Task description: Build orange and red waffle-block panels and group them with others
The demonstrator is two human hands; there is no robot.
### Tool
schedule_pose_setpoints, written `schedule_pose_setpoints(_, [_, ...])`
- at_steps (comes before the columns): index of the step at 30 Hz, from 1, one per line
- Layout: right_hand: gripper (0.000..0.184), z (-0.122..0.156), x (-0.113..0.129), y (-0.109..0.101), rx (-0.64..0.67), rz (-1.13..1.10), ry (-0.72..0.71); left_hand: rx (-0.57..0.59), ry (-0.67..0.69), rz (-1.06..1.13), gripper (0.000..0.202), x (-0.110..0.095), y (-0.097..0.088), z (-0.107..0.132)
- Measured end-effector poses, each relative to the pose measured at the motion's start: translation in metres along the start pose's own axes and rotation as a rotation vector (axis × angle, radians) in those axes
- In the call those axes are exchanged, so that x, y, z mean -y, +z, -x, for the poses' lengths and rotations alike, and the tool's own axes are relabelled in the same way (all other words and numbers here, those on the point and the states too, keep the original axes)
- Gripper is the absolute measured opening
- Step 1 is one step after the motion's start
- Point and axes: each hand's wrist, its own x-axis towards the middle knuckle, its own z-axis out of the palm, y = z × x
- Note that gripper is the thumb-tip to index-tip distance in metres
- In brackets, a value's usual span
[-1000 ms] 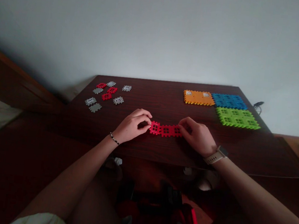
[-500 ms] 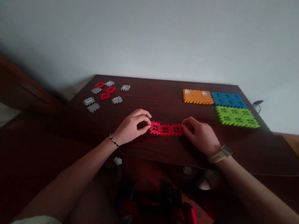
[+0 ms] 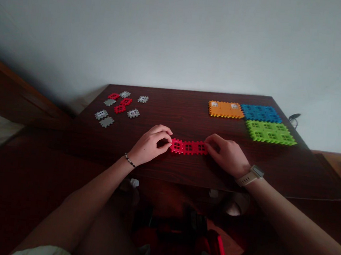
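A strip of three joined red interlocking window tiles (image 3: 188, 147) is at the middle of the dark wooden table (image 3: 171, 115), in front of me. My left hand (image 3: 153, 144) pinches its left end between thumb and fingers. At the right end, my right hand (image 3: 227, 153) grips the last tile in the same way. The strip bends slightly at the joint between its left and middle tiles. My fingertips hide both outer edges.
Loose red tiles (image 3: 119, 109) and grey tiles (image 3: 107, 121) lie scattered at the left. At the back right are joined panels: an orange one (image 3: 225, 110), a blue one (image 3: 260, 113) and a green one (image 3: 270, 132). A wall rises behind the table.
My right hand has shifted slightly left along the strip's right end. My left hand stays in place, and the tiles look much the same.
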Motion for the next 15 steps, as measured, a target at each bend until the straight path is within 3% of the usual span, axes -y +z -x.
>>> schedule_pose_setpoints(9, [0.032, -0.003, 0.021, 0.003, 0.065, -0.039, -0.386, 0.010, -0.002, 0.005, 0.012, -0.001, 0.001, 0.000])
schedule_pose_setpoints(15, [0.031, -0.007, 0.028, 0.008, 0.087, -0.015, -0.455, 0.015, -0.007, 0.004, 0.013, -0.001, 0.000, 0.000])
